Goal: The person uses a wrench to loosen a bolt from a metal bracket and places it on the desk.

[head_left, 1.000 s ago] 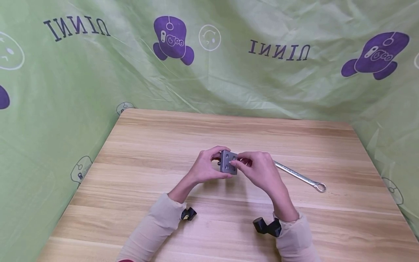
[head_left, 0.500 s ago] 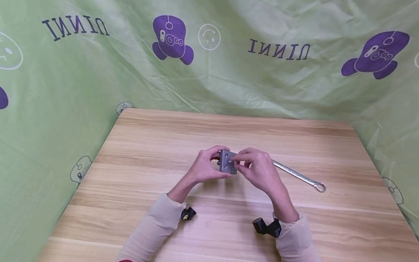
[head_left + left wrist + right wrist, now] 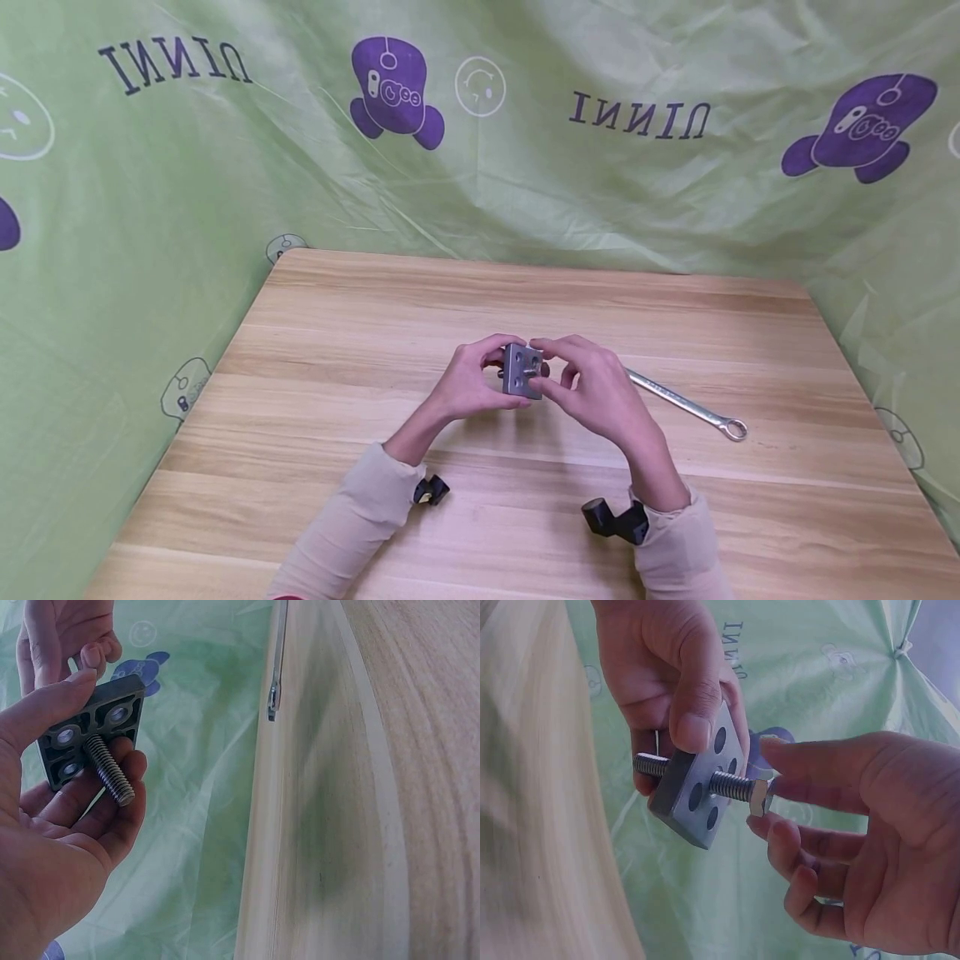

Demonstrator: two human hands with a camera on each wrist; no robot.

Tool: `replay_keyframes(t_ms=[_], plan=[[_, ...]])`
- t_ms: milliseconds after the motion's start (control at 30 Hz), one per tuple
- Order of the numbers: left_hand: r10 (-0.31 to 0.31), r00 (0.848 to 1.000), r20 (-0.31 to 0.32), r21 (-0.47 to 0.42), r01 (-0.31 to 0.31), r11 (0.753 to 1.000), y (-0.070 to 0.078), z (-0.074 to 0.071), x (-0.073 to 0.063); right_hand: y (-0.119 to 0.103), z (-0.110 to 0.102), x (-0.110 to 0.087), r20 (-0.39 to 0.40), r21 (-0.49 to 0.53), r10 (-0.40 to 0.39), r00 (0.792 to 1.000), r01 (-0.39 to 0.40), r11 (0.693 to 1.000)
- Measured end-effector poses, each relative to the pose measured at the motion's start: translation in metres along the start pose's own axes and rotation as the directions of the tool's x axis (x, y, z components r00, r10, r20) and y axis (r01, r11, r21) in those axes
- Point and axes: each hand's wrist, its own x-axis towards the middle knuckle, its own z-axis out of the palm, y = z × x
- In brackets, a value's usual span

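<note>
My left hand (image 3: pixel 468 383) grips a square grey plate (image 3: pixel 718 761) by its edges, off the table. The plate has several round holes and a ribbed back, which faces the left wrist view. A hex-head bolt (image 3: pixel 733 786) runs through its centre, and the threaded end (image 3: pixel 111 772) sticks out at the back. My right hand (image 3: pixel 592 379) is at the head side, with finger and thumb spread apart around the bolt head. In the right wrist view its fingers (image 3: pixel 817 776) lie right behind and beside the bolt head.
A long silver wrench (image 3: pixel 686 402) lies on the wooden table (image 3: pixel 360 333) to the right, partly hidden behind my right hand. Green printed cloth (image 3: pixel 540 192) hangs behind and at both sides. Black wrist mounts (image 3: pixel 615 521) stick out from the sleeves.
The right thumb and fingers, earlier close together at the bolt, have spread apart, so the bolt head now shows between them. The left hand and plate have stayed nearly still.
</note>
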Motion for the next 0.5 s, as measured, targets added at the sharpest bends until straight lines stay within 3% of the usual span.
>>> replay_keyframes(t_ms=[300, 500], plan=[[-0.016, 1.000, 0.005, 0.008, 0.016, 1.000, 0.0011, 0.0001, -0.0005, -0.0024, -0.0004, 0.0018, 0.022, -0.028, 0.172, 0.985, -0.172, 0.985], [-0.015, 1.000, 0.005, 0.013, 0.015, 1.000, 0.0012, 0.0003, 0.0000, -0.0026, 0.0025, 0.0034, 0.004, -0.057, 0.181, 0.983, -0.181, 0.982]])
